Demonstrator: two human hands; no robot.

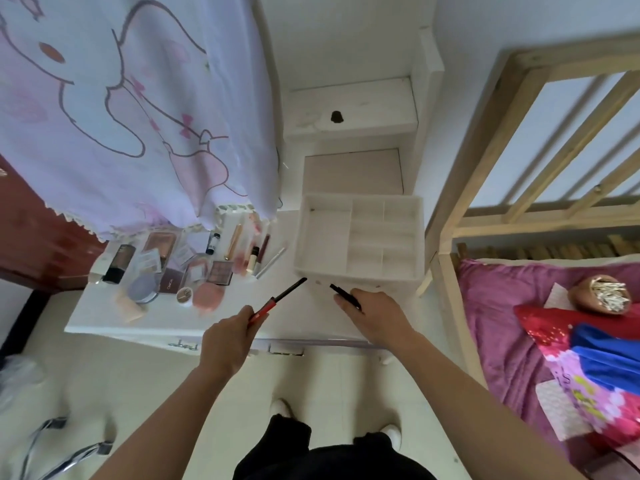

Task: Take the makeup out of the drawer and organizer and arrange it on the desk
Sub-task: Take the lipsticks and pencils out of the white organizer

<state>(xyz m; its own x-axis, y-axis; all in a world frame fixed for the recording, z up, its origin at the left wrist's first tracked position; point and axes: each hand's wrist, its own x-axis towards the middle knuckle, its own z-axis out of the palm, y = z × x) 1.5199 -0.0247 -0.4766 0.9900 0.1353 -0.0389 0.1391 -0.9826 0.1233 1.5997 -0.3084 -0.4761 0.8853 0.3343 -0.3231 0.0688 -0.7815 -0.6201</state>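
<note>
Now | left hand (225,336) grips red-black pencil (281,298) | right hand (377,317) grips black pen (341,291) | divided organizer (360,273) on desk (306,322) beside makeup (220,273)

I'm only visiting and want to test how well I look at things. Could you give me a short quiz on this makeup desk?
1. True or false: the compartments of the white organizer look empty.
2. What does the left hand grip?
A) a red-and-black makeup pen
B) a round powder compact
C) nothing
3. The right hand holds a slim pencil. What colour is it?

Key: 1 true; 2 A; 3 black.
</note>
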